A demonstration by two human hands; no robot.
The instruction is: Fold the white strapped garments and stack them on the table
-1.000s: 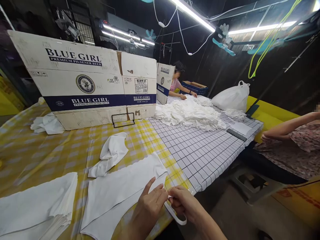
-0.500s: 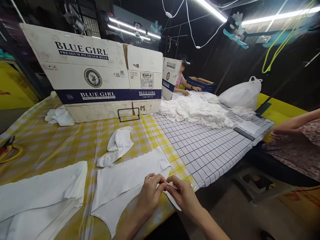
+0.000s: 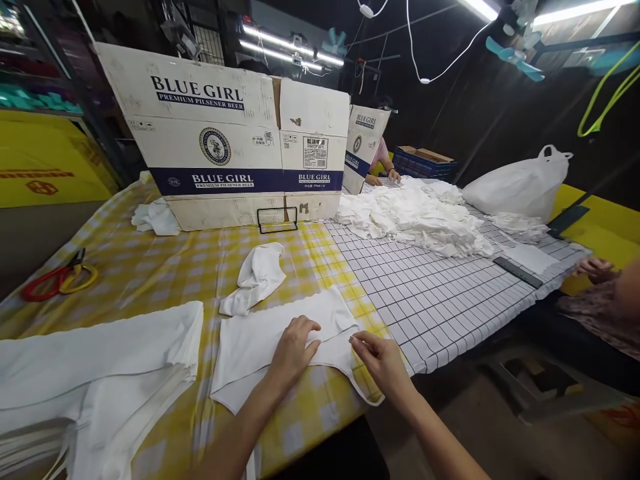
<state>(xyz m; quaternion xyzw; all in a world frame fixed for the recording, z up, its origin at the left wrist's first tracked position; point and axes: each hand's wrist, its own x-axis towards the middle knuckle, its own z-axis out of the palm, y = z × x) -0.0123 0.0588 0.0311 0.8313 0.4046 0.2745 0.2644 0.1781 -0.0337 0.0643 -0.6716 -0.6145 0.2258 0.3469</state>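
A flat white fabric piece [image 3: 255,343] lies on the yellow checked tablecloth [image 3: 150,273] in front of me. My left hand [image 3: 294,347] rests on it with fingers spread flat. My right hand [image 3: 381,360] pinches the piece's right edge between thumb and fingers, near the thin white strap [image 3: 367,398] that hangs over the table edge. A crumpled white piece [image 3: 256,279] sits just beyond. A stack of flat white pieces [image 3: 100,370] lies to the left.
A large Blue Girl beer carton [image 3: 225,143] stands at the back. Red and yellow scissors [image 3: 57,281] lie at far left. A heap of white fabric [image 3: 415,217] and a white plastic bag [image 3: 520,183] sit on the grid-patterned cloth [image 3: 425,300]. Other people work at right and far back.
My view has swung left and down. My left hand went from pinching the fabric to lying flat on it. The piece now lies smoothed on the table.
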